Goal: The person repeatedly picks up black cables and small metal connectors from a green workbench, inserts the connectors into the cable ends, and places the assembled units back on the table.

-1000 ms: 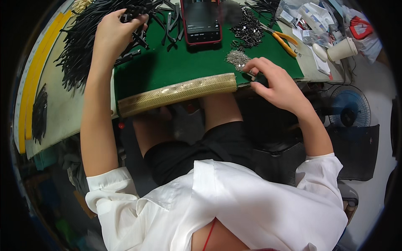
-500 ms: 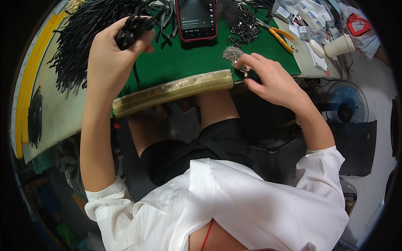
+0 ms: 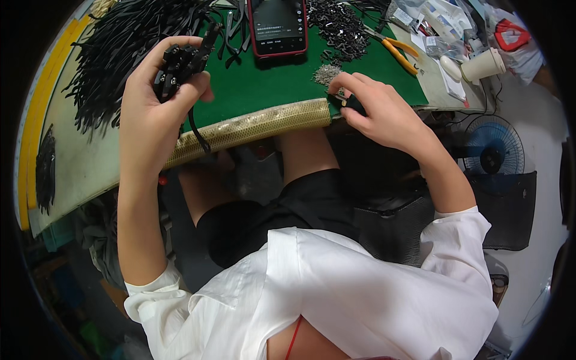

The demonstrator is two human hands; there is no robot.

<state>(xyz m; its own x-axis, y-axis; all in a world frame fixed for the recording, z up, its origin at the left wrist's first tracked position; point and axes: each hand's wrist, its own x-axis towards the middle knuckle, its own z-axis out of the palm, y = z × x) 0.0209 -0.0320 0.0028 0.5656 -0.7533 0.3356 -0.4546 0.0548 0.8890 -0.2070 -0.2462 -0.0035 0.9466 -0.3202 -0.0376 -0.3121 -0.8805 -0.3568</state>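
Observation:
My left hand [image 3: 145,99] is raised over the left part of the green mat [image 3: 240,90], its fingers wrapped around a bunch of black straps with clip-like ends [image 3: 177,67]. One strap tail dangles below the palm, over the tan mesh-covered roll [image 3: 258,125] at the table's front edge. Just past the roll's right end, my right hand [image 3: 384,111] pinches a small black-handled tool [image 3: 354,105] with a short metal shaft. Its exact kind is partly hidden by the fingers. Right beyond those fingertips lies a heap of tiny silvery metal pieces [image 3: 327,74].
A large pile of black straps [image 3: 114,66] covers the back left. A red-cased phone [image 3: 279,33] stands at the back middle. Black small parts [image 3: 339,30], orange-handled pliers [image 3: 401,51], a white cup [image 3: 483,65] and plastic bags [image 3: 444,24] lie rightward. A fan [image 3: 492,150] stands beside the table.
My left hand has turned and lowered slightly, so the clip ends now fan upward and a strap tail hangs over the roll. My right hand stays by the silvery heap, with the tool still pinched.

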